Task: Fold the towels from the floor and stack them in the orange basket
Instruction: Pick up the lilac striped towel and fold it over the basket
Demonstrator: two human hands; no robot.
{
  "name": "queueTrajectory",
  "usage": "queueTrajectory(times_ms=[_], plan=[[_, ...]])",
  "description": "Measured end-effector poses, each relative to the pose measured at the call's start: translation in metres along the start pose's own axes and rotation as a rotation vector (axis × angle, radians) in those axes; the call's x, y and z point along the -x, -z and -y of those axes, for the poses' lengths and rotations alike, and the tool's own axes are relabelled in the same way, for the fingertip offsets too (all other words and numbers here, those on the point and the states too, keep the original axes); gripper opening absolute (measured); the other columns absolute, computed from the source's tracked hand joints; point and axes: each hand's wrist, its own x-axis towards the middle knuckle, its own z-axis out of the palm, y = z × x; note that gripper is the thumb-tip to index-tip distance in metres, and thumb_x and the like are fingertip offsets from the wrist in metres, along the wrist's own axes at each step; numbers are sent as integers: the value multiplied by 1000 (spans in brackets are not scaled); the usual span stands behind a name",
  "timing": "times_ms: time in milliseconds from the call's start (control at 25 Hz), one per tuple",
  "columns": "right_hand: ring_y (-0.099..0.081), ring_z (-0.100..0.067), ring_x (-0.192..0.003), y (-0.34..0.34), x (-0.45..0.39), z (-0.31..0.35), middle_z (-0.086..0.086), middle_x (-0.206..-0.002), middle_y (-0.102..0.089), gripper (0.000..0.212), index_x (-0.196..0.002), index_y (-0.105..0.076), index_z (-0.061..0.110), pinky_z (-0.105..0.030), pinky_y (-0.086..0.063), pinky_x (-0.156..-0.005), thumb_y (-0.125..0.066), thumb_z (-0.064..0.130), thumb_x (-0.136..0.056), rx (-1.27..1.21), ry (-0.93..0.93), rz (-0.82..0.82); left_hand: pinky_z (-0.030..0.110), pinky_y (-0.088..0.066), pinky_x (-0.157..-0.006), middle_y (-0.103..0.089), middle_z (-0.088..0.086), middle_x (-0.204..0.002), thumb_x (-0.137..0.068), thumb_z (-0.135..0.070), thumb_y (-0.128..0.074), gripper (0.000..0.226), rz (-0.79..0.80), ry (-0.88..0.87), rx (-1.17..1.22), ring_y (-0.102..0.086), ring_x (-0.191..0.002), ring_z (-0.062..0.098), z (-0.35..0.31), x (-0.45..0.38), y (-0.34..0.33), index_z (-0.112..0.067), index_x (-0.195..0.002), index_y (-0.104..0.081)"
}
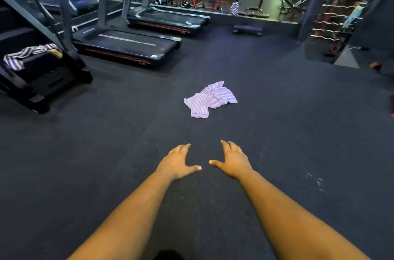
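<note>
A crumpled striped white and lilac towel (210,99) lies on the dark gym floor, straight ahead of me. Both my arms reach forward, palms down, a good way short of it. My left hand (178,163) and my right hand (232,161) hover side by side with fingers spread and thumbs pointing at each other, holding nothing. Another striped towel (27,56) is draped over the step machine at the far left. No orange basket is in view.
Two treadmills (125,46) stand at the back left beside the step machine (40,76). A mirror wall with a low step platform (247,29) runs along the back. A rack of barbells (332,23) stands at the right. Dark rubber floor (298,121) surrounds the towel.
</note>
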Motion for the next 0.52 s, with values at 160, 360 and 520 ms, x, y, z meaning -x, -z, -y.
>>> queueTrajectory(times_ms=[160, 360, 520], plan=[[-17, -26, -156, 21, -104, -5, -5, -169, -18, 102, -163, -14, 25, -53, -29, -122, -60, 74, -85, 20, -20, 22, 45, -33, -121, -19, -1, -170, -82, -71, -67, 108, 18, -3, 21, -21, -155, 22, 2, -103, 28, -26, -164, -13], [-18, -27, -156, 43, -237, -2, -5, -169, -18, 102, -163, -14, 25, -52, -30, -121, -59, 75, -85, 18, -69, 38, 45, -32, -121, -19, -1, -170, -83, -70, -67, 107, 38, -35, 37, -21, -155, 22, 16, -240, 74, -26, -164, -14], [-18, -27, -155, 73, -327, 4, -5, -169, -19, 101, -163, -14, 25, -52, -30, -121, -59, 73, -86, 0, -139, 44, 44, -32, -122, -19, 0, -170, -84, -70, -66, 106, 102, -67, -14, -20, -156, 22, 22, -344, 126, -24, -164, -13]])
